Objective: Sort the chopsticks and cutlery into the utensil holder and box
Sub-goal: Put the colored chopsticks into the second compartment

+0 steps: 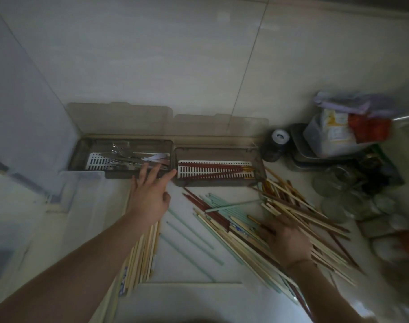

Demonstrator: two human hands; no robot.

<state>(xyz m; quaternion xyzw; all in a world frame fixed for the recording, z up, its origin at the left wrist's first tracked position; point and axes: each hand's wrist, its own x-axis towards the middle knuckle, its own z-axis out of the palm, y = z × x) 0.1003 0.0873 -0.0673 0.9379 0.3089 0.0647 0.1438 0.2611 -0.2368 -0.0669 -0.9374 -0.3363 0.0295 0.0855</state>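
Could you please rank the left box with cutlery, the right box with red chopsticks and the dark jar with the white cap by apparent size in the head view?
1 and 2. The left box and the right box look about alike; the wide-angle view makes ranking them unsure.
3. The dark jar, clearly smallest.

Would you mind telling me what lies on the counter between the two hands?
In the head view, pale green chopsticks lie loose on the white counter between the left hand and the right hand.
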